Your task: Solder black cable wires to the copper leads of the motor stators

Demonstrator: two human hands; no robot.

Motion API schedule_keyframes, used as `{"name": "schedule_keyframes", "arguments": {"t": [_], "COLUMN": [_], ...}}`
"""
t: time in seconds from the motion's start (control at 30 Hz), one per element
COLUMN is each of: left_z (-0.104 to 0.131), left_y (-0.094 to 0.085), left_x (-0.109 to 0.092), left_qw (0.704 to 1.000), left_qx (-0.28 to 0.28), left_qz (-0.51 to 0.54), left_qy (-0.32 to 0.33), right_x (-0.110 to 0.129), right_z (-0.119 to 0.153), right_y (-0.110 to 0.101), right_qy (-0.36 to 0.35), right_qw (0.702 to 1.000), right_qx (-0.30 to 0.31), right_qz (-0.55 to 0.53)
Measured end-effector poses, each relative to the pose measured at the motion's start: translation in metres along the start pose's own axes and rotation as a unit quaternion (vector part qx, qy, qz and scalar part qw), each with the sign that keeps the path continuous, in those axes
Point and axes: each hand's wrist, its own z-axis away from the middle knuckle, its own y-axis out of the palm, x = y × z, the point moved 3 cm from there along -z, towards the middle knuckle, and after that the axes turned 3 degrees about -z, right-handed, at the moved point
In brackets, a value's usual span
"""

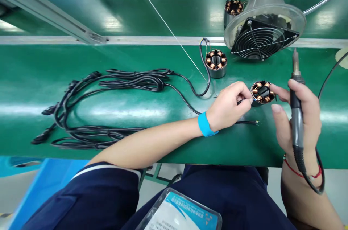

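Has bundled black cables (148,85) lying at left on the green bench (244,146). Further right, has a wired stator (218,72) standing beyond the left hand (227,108). With that hand, pinches a thin lead (247,99) at the left rim of a nearer stator (262,92), between both hands. With the right hand (310,121), grasps a soldering iron (297,124), tip upward, index fingertip by that stator's right edge.

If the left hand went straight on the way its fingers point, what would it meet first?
Most likely the copper-wound stator, just ahead of the left hand; the right hand lies beyond. Whether hand and stator already touch is unclear here.
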Motion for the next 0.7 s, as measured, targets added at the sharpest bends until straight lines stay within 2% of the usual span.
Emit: {"name": "schedule_keyframes", "arguments": {"t": [0.1,0.27,0.37,0.43,0.47,0.53,0.6,0.63,0.7], "left_z": [-0.001,0.0,-0.001,-0.003,-0.005,-0.008,-0.01,-0.012,-0.016], "left_y": [0.001,0.002,0.0,-0.005,-0.007,-0.011,-0.016,-0.018,-0.023], "left_x": [-0.001,0.0,0.0,-0.001,-0.001,-0.002,-0.005,-0.007,-0.008], "left_qw": [1.0,1.0,0.999,0.997,0.993,0.971,0.945,0.94,0.946], "left_qx": [-0.002,-0.003,0.01,0.026,0.047,0.119,0.172,0.172,0.123], "left_qz": [0.008,0.011,0.031,0.055,0.062,0.058,0.062,0.08,0.133], "left_qy": [0.005,0.024,0.006,-0.046,-0.092,-0.201,-0.273,-0.283,-0.27], "right_x": [-0.001,-0.009,-0.013,-0.016,-0.017,-0.023,-0.031,-0.035,-0.041], "right_z": [0.001,0.005,-0.005,-0.015,-0.021,-0.03,-0.035,-0.036,-0.038], "right_y": [0.001,0.004,0.004,0.004,0.004,0.007,0.013,0.016,0.022], "right_qy": [0.011,0.044,0.061,0.055,0.047,0.025,0.012,0.009,0.003], "right_qw": [0.999,0.999,0.998,0.997,0.996,0.989,0.982,0.98,0.98], "right_qx": [0.03,0.005,0.018,0.05,0.071,0.124,0.178,0.195,0.199], "right_qz": [0.017,0.001,-0.02,0.01,0.038,0.074,0.059,0.04,0.016]}}
